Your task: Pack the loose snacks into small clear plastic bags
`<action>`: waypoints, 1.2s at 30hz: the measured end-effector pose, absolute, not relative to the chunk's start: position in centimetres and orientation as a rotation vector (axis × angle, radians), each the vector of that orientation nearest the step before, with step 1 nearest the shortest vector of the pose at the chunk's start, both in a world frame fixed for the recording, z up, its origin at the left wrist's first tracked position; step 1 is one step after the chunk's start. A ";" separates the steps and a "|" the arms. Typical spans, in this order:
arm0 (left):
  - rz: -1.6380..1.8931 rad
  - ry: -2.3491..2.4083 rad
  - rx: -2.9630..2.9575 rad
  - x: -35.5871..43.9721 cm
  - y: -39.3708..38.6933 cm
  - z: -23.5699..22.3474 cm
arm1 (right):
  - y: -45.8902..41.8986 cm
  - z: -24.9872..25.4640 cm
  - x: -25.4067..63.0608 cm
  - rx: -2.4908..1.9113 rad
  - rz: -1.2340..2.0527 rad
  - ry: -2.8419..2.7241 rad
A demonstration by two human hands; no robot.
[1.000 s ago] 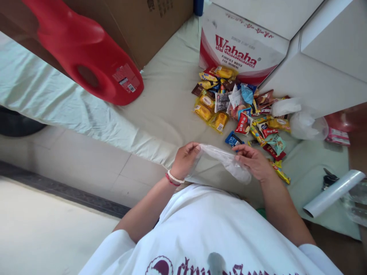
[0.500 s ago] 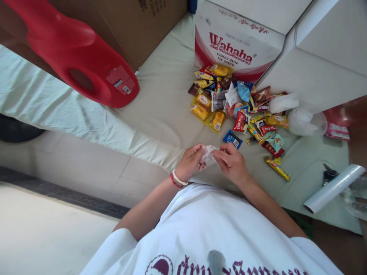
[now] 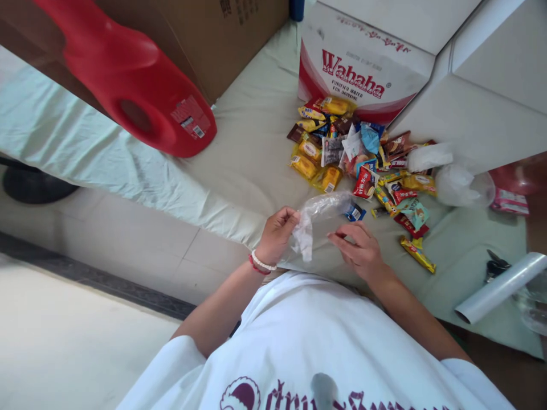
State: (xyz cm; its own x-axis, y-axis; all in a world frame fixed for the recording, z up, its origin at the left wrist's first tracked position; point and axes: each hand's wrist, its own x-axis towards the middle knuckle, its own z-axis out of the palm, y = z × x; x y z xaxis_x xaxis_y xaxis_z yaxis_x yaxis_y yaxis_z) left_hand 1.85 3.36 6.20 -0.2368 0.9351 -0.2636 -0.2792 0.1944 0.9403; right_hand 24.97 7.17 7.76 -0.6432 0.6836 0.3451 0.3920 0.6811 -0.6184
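Note:
My left hand (image 3: 277, 233) pinches a crumpled clear plastic bag (image 3: 318, 215), which stretches up and to the right from its fingertips. My right hand (image 3: 358, 249) hovers just right of the bag with fingers spread, apart from it and holding nothing. Both hands are above the near edge of a pale green sheet (image 3: 239, 154). Just beyond them lies a heap of small wrapped snacks (image 3: 354, 159), in yellow, red, blue and brown wrappers.
A red-and-white Wahaha carton (image 3: 359, 74) stands behind the snacks. A large red plastic jug (image 3: 128, 85) lies at the left beside a brown cardboard box (image 3: 213, 34). A roll of clear film (image 3: 499, 287), scissors (image 3: 496, 265) and crumpled plastic (image 3: 464, 185) sit at the right.
The hands first drew together and bunched the bag up. Now the right hand has let go and opened, and the bag hangs from the left hand alone.

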 end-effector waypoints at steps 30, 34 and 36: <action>0.998 1.378 0.375 5.9 4.6 5.1 | 2.1 5.5 27.5 -1.518 1.579 -1.409; 1.007 1.326 0.382 7.8 5.2 4.3 | 1.0 5.8 29.1 -1.660 1.591 -1.273; 1.094 1.344 0.498 8.7 4.8 4.1 | 1.0 6.3 29.5 -1.757 1.338 -1.362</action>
